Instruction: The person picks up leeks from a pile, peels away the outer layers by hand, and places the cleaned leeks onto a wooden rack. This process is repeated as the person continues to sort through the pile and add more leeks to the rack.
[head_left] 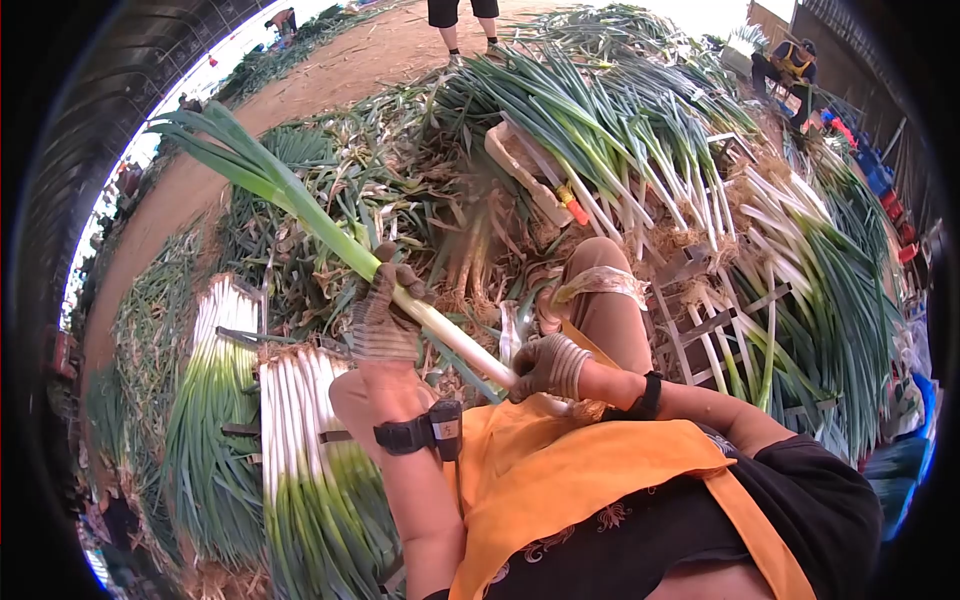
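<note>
Orange apron (pixel 590 480) lowest in frame; above it, left hand (pixel 383 318) and right hand (pixel 547 366) clamped around leek (pixel 300 205). Could snap if bent.

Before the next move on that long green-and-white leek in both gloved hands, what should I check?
1. Left hand gripping the long green-and-white leek mid-stalk: ok.
2. Right hand closed on the white root end: ok.
3. Green leaves free of other piles: ok.
4. Roots trimmed: cannot tell, hidden by the glove.
5. Cleaned white bundles within reach at left: ok.
6. Standing person clear of the leaves: ok.
</note>
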